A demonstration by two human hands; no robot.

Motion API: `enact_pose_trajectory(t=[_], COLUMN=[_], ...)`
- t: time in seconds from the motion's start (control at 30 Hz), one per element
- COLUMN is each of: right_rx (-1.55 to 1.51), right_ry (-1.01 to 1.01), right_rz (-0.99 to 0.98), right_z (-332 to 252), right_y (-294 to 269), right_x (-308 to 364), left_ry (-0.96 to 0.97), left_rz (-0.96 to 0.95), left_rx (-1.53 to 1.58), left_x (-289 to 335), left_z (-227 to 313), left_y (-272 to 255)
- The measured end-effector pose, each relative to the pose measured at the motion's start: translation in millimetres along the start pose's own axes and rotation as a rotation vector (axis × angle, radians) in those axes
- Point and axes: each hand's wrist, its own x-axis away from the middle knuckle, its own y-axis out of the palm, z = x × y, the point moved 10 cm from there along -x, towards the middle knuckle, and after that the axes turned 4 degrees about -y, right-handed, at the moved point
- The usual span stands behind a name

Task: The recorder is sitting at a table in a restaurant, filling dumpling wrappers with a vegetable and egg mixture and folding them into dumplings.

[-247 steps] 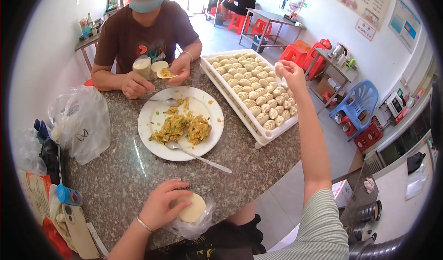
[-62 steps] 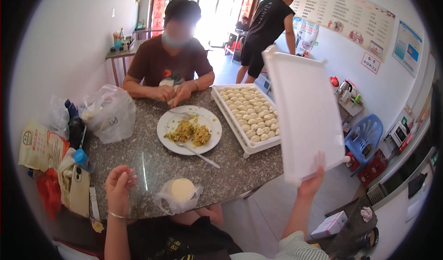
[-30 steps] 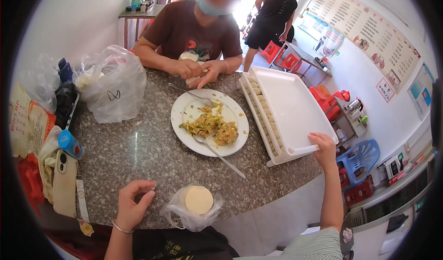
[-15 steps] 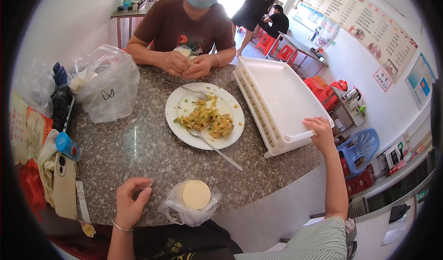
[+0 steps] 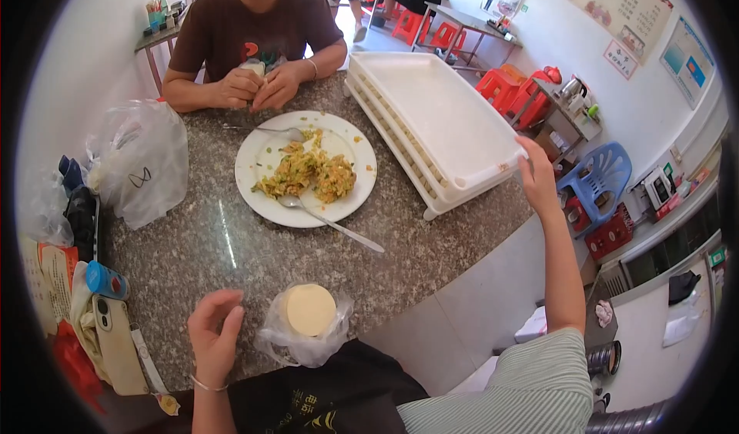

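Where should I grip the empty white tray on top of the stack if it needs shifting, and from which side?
Grip the white tray by its raised rim at the near right corner, coming from the table's right edge, where the right hand already touches it. The rim overhangs the tray below, probably giving fingers a lip; the far side is crowded by the plate.

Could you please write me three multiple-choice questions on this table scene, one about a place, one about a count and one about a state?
1. Where does the right hand rest?
A. on the near corner of the top white tray
B. on the plate
C. on the plastic bag

2. How many spoons lie on the plate of filling?
A. none
B. two
C. four

3. What is the state of the top tray?
A. full of dumplings
B. empty
C. upside down on the floor

Answers:
1 A, the fingers touch that corner.
2 B, one spoon sticks out over the near rim and another spoon lies at the far rim.
3 B, its flat inside is bare.
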Motion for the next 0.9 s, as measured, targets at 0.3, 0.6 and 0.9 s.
enact_pose_trajectory(t=[0.3,0.6,0.9], right_rx=[0.072,0.04,-0.206], right_ry=[0.218,0.22,0.0], right_rz=[-0.655,-0.668,-0.853], right_z=[60.5,33.1,-33.5], right_y=[139.4,242.8,237.5], right_x=[-72.1,-174.0,-152.4], left_ry=[0.558,0.529,0.524], left_rz=[-0.52,-0.7,-0.752], left_rx=[-0.476,-0.548,-0.542], left_x=[-13.9,-11.3,-11.2], left_z=[60.6,34.7,29.4], left_y=[110.4,121.9,122.8])
